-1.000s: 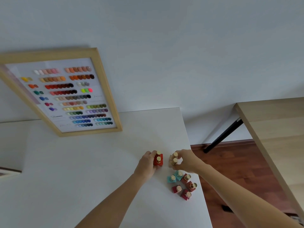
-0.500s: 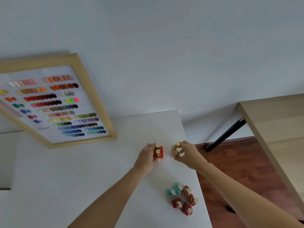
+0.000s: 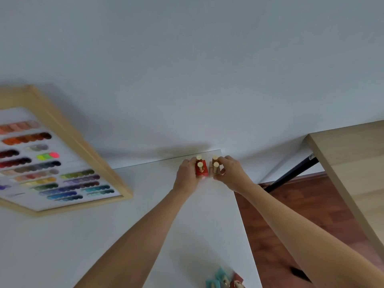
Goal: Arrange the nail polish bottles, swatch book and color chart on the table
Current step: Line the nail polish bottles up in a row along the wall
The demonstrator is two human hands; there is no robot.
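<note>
Up at the worktop's (image 3: 83,235) far right corner, the left hand (image 3: 187,173) has its fingers curled round two red bottles (image 3: 201,171), and the right hand (image 3: 230,173) grips two tan bottles (image 3: 215,169) just beside them at 3 o'clock (pairs nearly touching). The framed color chart (image 3: 47,161) leans way over at 9 o'clock, and the leftover teal and red bottles (image 3: 224,280) sit at 6 o'clock by the near edge
</note>
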